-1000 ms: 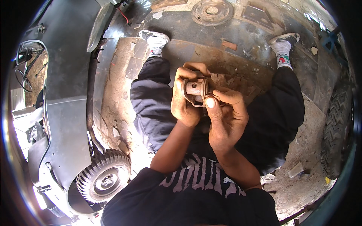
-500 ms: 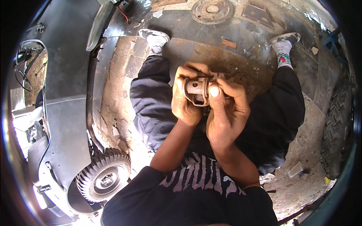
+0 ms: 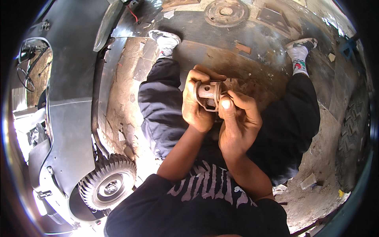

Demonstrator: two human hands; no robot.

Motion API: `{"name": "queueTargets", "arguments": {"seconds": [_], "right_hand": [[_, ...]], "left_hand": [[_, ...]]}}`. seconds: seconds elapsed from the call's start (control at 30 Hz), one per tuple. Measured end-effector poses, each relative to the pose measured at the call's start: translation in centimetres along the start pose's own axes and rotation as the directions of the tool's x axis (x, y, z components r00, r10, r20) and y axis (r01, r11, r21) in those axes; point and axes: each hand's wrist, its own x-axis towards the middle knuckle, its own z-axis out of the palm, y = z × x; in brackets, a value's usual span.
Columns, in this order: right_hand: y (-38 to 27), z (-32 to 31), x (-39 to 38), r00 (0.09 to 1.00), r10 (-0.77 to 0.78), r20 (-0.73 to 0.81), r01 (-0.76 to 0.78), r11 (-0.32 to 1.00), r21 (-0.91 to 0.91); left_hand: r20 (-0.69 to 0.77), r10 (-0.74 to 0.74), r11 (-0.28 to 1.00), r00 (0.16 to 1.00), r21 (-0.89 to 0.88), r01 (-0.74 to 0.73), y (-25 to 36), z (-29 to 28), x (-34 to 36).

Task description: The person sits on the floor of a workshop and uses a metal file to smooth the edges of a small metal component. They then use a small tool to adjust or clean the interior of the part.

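Note:
Between both hands, in front of my lap, I hold a brown, worn metal piston (image 3: 207, 93) lying on its side. It has a round hole in its wall, a cut-out below that and raised rings at its right end. My left hand (image 3: 195, 108) wraps round its left side, fingers curled over the far side. With thumb and bent fingers, my right hand (image 3: 241, 118) pinches the ringed right end. What lies under the right fingertips is hidden.
A grey vehicle body (image 3: 71, 87) with a treaded wheel (image 3: 110, 187) stands on my left. Beyond my feet lie a rusty disc (image 3: 226, 12) and a metal plate (image 3: 273, 17). A brick-coloured piece (image 3: 243, 48) rests between my feet. A large tyre (image 3: 351, 134) stands at right.
The view has shifted slightly, so most things sit a little further right. Both hands keep their hold on the piston; the right thumb has moved slightly lower along its ringed end.

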Motion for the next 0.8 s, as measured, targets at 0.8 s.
{"name": "queueTargets", "arguments": {"seconds": [0.8], "right_hand": [[-0.5, 0.8, 1.3, 0.993, -0.122, 0.006, 0.122, 0.992, -0.017]], "left_hand": [[-0.004, 0.016, 0.989, 1.0, 0.147, -0.016, 0.5, 0.8, -0.4]]}}
